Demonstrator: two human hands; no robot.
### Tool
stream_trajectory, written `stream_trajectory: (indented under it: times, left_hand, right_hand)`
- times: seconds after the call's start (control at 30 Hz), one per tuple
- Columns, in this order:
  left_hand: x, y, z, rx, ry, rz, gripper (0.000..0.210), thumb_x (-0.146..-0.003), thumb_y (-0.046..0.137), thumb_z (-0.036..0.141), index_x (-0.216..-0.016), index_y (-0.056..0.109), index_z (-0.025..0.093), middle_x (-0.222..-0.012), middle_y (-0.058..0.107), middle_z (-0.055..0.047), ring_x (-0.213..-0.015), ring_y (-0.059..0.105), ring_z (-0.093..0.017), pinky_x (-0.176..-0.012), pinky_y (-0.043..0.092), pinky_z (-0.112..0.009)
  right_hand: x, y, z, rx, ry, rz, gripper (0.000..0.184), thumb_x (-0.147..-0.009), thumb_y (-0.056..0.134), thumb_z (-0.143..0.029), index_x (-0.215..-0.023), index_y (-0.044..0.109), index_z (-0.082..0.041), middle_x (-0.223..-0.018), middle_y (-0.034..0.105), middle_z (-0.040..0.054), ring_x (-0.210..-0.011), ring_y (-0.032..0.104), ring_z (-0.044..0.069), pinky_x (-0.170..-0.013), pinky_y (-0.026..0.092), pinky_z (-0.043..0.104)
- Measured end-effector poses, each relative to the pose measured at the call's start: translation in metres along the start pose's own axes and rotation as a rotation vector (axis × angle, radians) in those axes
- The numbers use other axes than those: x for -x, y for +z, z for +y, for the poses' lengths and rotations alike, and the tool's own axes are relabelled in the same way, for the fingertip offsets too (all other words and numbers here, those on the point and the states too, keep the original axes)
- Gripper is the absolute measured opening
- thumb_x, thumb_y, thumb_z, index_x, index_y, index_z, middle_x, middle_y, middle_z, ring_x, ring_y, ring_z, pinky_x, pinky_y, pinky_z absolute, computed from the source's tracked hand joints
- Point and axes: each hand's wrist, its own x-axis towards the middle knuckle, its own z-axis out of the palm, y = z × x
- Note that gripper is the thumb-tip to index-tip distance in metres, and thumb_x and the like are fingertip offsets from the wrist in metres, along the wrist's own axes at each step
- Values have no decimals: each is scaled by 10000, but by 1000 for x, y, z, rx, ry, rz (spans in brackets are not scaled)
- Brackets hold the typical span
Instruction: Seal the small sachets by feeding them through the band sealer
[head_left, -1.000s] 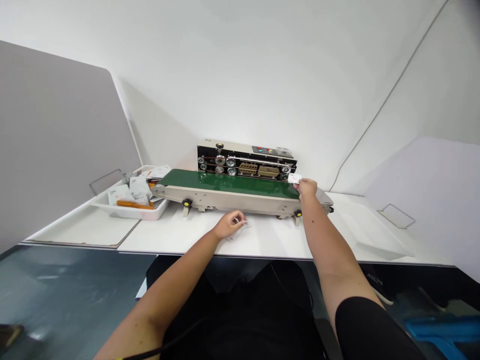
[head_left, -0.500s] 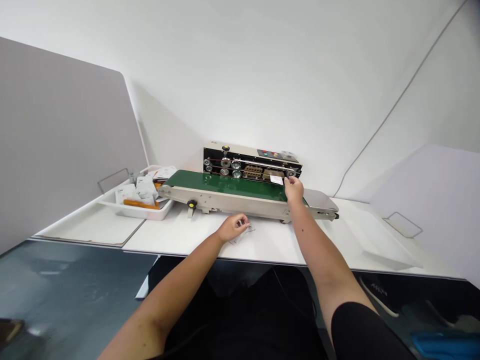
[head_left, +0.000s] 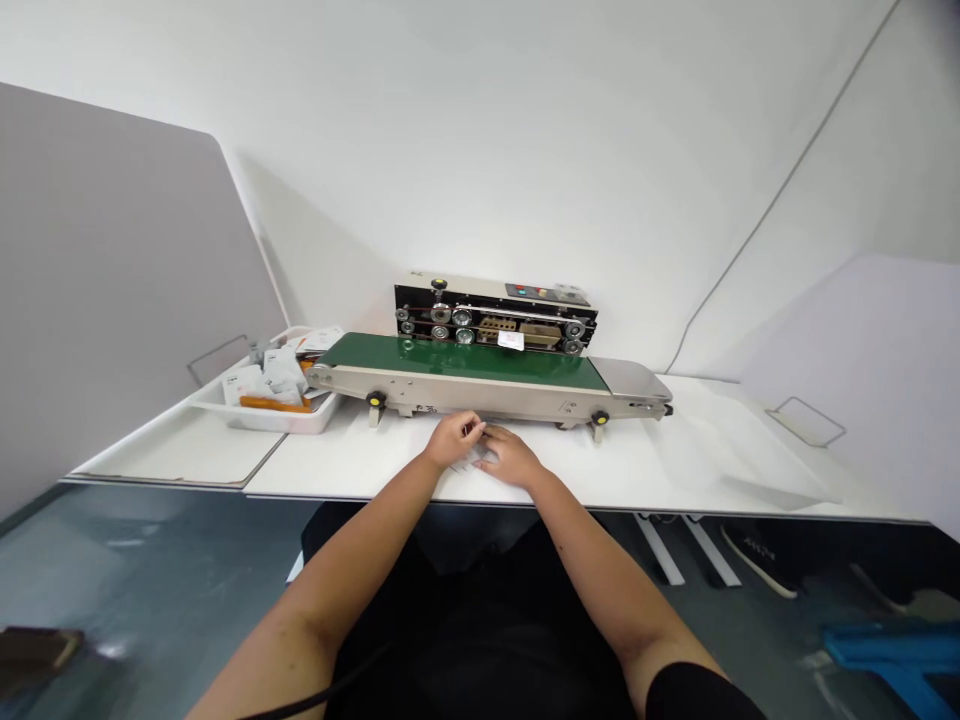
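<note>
A band sealer machine [head_left: 495,320] with a green conveyor belt [head_left: 465,362] stands at the back of the white table [head_left: 660,465]. One small white packet [head_left: 511,340] rides along the sealer's jaws near the middle. My left hand [head_left: 452,439] and my right hand [head_left: 510,458] meet on the table just in front of the belt, both touching small white packets [head_left: 480,457] that lie between them. The fingers hide most of those packets.
A white tray [head_left: 259,415] with several white packets and an orange piece sits at the left end of the belt. Grey partitions stand at the left and the right. A cable runs up the right wall. A blue object lies on the floor at the lower right.
My right hand let go of the packet at the sealer's right end and came back to the packets by my left hand. The released packet has travelled left along the sealer.
</note>
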Motion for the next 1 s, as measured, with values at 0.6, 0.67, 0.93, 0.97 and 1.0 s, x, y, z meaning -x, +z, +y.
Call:
stream_trajectory:
  times: [0.6,0.67,0.93,0.97,1.0]
  left_hand:
    - [-3,-9,14,51,121,6,320,-853,720,374,-1118,664,202,-1044,687,-78,-918,623,-233,-834,514,-336]
    - [-3,-10,16,88,142,-32,420,-820,748,383,-1189,661,202,-1129,695,-102,-981,627,-255,-860,506,-345]
    - [-3,-1,11,197,45,-134,258,-841,733,404,-976,758,185,-786,714,-13,-617,572,-147,-601,443,-243]
    - [-3,0,11,208,27,-127,257,-838,736,410,-956,760,183,-767,704,-5,-604,557,-140,-580,427,-236]
    - [-4,0,11,220,10,-116,263,-830,743,414,-951,760,181,-752,692,1,-598,545,-136,-567,414,-231]
  right_hand:
    - [16,-20,7,-46,283,582,380,-1051,364,-348,-975,716,-229,-955,698,116,-948,624,279,-931,487,425]
    - [18,-23,7,-78,332,641,399,-1049,348,-374,-985,711,-223,-926,706,109,-893,636,273,-869,506,411]
    - [11,-19,1,-250,296,537,273,-958,547,-440,-898,729,-245,-833,739,39,-751,673,221,-748,526,317]
    - [11,-19,1,-271,293,524,265,-947,563,-441,-894,727,-239,-803,728,32,-719,662,210,-721,525,306]
    - [12,-19,0,-290,293,516,260,-937,577,-441,-888,723,-232,-771,713,25,-684,646,200,-693,520,297]
